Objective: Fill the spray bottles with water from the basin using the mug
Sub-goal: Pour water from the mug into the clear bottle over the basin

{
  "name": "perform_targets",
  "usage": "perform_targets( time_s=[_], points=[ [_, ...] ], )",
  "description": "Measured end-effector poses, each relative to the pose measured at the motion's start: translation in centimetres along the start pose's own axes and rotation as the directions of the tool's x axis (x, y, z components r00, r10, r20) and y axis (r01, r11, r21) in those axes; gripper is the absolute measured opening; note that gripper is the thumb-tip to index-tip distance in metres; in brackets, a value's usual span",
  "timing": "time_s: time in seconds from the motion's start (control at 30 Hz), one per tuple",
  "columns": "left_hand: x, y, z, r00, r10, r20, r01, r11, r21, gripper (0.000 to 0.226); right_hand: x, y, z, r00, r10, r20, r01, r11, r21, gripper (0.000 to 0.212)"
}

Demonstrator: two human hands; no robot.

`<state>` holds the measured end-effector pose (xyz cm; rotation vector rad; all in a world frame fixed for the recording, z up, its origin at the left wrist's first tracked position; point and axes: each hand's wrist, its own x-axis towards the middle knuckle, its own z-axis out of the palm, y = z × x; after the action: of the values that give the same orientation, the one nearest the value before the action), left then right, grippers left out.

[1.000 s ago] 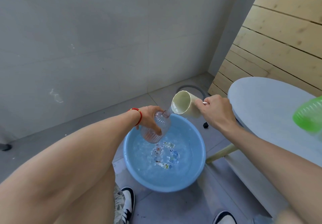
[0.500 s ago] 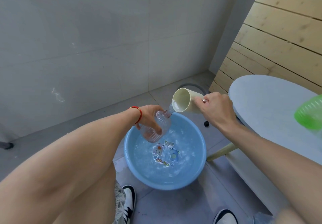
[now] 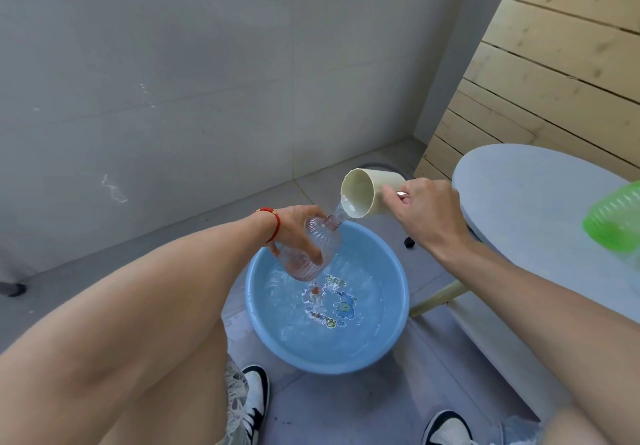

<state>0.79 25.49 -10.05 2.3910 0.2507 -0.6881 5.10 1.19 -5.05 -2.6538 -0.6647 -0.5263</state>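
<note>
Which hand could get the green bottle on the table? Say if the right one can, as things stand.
Probably not yet: the right hand grips the mug, tilted over the clear bottle. The green bottle lies close on the table, path unobstructed.

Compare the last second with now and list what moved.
Little moved. The right hand tipped the mug slightly further over the clear bottle. Unchanged: the left hand grips the bottle above the blue basin, and the green bottle stays on the table.
</note>
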Motion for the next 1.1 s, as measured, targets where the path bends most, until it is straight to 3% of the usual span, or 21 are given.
perform_targets(
  time_s=[0.37,0.57,1.1],
  points=[
    [0.1,-0.2,-0.1,1.0,0.011,-0.027,-0.01,0.999,0.045,0.096,0.1,0.1,0.5,0.987,-0.127,-0.102,0.122,0.991,-0.05,0.051],
    [0.2,-0.3,0.1,1.0,0.001,-0.018,0.0,0.998,0.057,0.096,0.0,-0.2,0.5,0.977,-0.193,-0.089,0.183,0.977,-0.109,0.056],
    [0.5,-0.2,0.2,1.0,-0.015,0.008,0.015,0.996,0.09,0.097,0.3,0.5,1.6,0.913,-0.369,-0.173,0.324,0.915,-0.242,0.046]
  ],
)
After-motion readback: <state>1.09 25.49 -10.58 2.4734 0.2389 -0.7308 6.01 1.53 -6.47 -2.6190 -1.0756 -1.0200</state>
